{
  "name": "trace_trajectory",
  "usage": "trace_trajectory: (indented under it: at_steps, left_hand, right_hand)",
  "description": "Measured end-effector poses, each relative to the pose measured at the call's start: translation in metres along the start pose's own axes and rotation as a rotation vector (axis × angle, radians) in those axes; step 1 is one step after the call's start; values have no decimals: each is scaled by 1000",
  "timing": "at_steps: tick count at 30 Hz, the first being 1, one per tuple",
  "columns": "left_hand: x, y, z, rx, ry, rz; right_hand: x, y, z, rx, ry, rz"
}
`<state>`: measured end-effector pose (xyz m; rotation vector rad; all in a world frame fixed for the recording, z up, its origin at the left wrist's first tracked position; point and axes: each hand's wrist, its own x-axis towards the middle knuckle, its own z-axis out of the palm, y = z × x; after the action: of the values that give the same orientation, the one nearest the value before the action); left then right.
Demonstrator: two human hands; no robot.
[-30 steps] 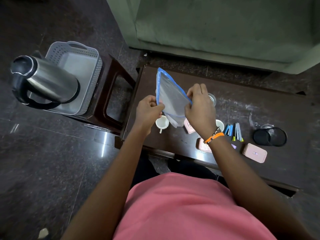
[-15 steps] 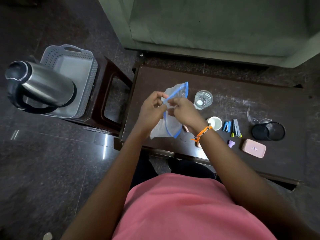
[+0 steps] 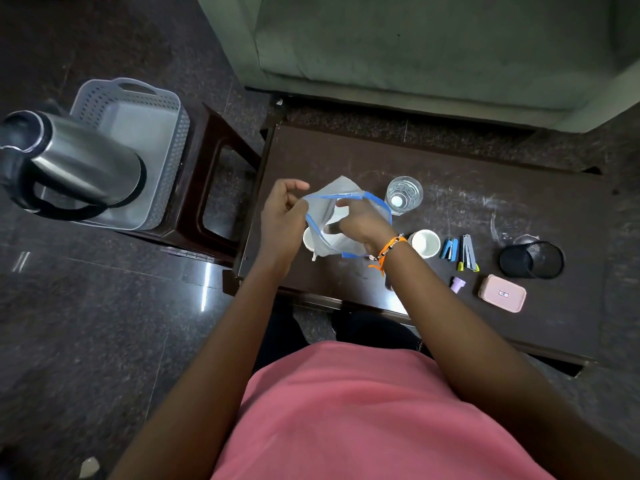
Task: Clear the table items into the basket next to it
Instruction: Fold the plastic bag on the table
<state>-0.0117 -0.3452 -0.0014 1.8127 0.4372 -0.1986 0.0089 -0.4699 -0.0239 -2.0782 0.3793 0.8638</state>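
A clear plastic pouch with blue edging [image 3: 327,216] is held over the left part of the dark table [image 3: 467,209]. My left hand [image 3: 282,211] pinches its left edge. My right hand [image 3: 358,221] grips its right side, with fingers curled into the fold. A white cup [image 3: 308,239] peeks out beneath the pouch. On the table stand a glass [image 3: 404,195], a second white cup [image 3: 426,243], a blue stapler [image 3: 449,250], a grey stapler [image 3: 468,253], a small purple piece [image 3: 458,284], a pink box [image 3: 504,297] and a black mesh holder [image 3: 531,259]. The grey basket [image 3: 152,133] sits on a stool at the left.
A steel kettle [image 3: 72,164] stands in the near end of the basket. The brown stool [image 3: 214,188] stands between basket and table. A green sofa [image 3: 433,46] runs behind the table. Polished dark floor lies to the left and front.
The pouch, held upright and flat a second ago, has been lowered and folded between both hands. My view has shifted slightly, so the glass and cups show more.
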Motion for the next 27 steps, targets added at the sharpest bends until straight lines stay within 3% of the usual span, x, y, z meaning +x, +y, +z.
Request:
trace_trajectory:
  at_steps: [4, 12, 19, 23, 27]
  left_hand:
    - [-4, 4, 7, -44, -85, 22]
    - [-5, 4, 12, -62, -176, 32]
    - [-2, -8, 9, 66, -195, -22]
    - [-1, -12, 11, 127, -164, -66]
    - [-1, -10, 12, 222, -86, 14]
  right_hand:
    - [3, -1, -9, 61, -12, 37]
    - [7, 4, -5, -129, -99, 55]
    - [10, 8, 1, 250, 89, -124]
    - [8, 10, 3, 203, 279, -248]
    - [0, 9, -1, 71, 257, -372]
